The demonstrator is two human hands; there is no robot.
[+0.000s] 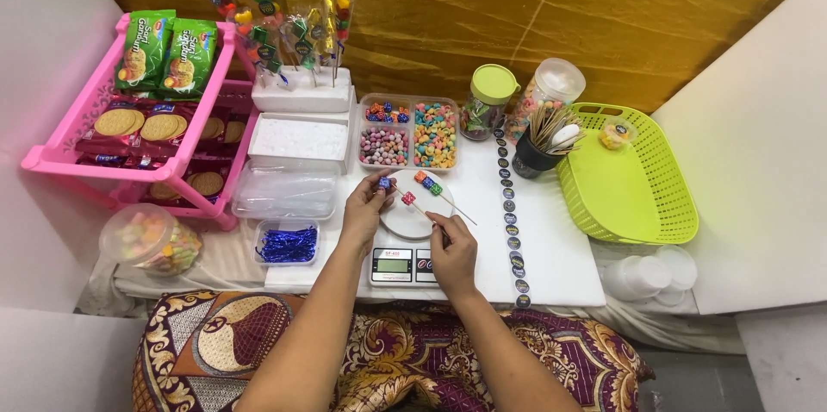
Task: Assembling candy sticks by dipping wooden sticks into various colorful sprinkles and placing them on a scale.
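Your left hand (369, 203) pinches a small blue candy (384, 182) between thumb and fingertips, and your right hand (451, 246) pinches the low end of a thin wooden stick (420, 209) that has one pink candy (408, 198) on its tip. Both hands are over the round white plate of a little kitchen scale (403, 244), where a second stick with candies (431, 185) lies. Behind the scale sits a clear tray (408, 132) with four boxes of colourful candies, with a pink rack (77, 127) of biscuit packs far to your left and a green basket (633, 179) to your right.
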